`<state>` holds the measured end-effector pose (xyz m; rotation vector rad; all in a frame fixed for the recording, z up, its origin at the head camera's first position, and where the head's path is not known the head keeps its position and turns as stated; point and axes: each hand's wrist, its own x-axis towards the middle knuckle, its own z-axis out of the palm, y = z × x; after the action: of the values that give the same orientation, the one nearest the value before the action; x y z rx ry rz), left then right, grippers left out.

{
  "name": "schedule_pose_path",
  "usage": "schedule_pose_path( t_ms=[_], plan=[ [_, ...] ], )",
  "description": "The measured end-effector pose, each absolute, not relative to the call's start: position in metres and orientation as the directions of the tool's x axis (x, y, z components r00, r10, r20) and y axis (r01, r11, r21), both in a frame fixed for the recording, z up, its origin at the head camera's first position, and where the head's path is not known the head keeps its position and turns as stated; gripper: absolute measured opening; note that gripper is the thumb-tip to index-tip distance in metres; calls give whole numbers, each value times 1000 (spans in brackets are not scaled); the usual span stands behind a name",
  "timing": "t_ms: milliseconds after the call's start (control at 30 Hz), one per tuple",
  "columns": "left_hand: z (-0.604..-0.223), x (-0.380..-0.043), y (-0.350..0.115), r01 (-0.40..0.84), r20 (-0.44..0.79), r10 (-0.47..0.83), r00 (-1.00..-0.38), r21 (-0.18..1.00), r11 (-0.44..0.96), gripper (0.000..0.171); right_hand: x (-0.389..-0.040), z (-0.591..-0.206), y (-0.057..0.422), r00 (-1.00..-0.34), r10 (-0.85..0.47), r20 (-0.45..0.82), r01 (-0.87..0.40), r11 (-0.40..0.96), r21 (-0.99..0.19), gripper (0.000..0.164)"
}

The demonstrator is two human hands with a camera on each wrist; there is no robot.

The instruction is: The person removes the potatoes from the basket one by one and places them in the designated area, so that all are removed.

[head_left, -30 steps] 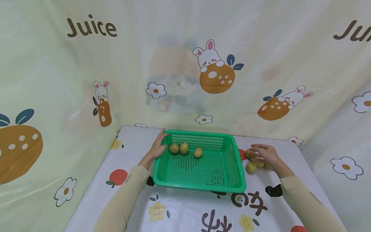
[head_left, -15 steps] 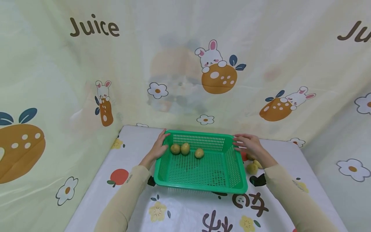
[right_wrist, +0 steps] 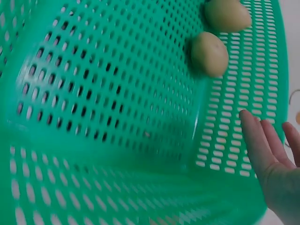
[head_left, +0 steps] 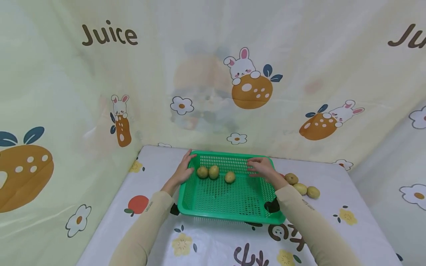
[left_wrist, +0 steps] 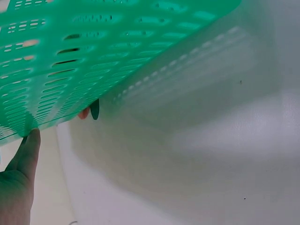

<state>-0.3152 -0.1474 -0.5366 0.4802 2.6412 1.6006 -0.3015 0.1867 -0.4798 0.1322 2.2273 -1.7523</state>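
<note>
My left hand [head_left: 181,172] rests at the left rim of a green plastic basket [head_left: 229,214], fingers near its back corner. In the left wrist view its thumb [left_wrist: 29,157] lies straight, tip right at the edge of the slotted wall. Inside the basket, towards the back left, sit three potatoes [head_left: 214,172]. Over the basket's back right part is my right hand [head_left: 261,168], fingers extended and spread. Nothing shows between those fingers in the right wrist view, where two potatoes [right_wrist: 210,54] lie farther along the basket floor.
Several potatoes [head_left: 300,189] lie on the printed tablecloth [head_left: 336,236] right of the basket, partly behind the right sleeve [head_left: 301,210]. Close behind the basket rises a printed curtain [head_left: 199,129], with more curtain on both sides.
My right hand has moved left from the potatoes on the table, across the basket's right rim, to above its inside. The left hand and the basket stay in place.
</note>
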Motion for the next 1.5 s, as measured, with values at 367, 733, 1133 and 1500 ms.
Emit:
schedule_pose_path(
  t_ms=[367,733,1133,1500],
  plan=[
    [-539,-313,-148,258,154,262,-953,865,430,62,-306,-507,149,-928,-110,-355,312,289,-905,47],
    [-542,-316,-146,268,168,260,-951,866,422,62,-312,-528,130,-933,-87,-350,312,292,-904,38],
    [-541,-312,-148,250,148,257,-955,867,431,62,-307,-540,117,-970,8,-245,230,370,-900,29],
    [-538,-314,-148,255,153,255,-955,863,436,63,-309,-536,112,-963,51,-264,266,341,-902,29]
  ],
)
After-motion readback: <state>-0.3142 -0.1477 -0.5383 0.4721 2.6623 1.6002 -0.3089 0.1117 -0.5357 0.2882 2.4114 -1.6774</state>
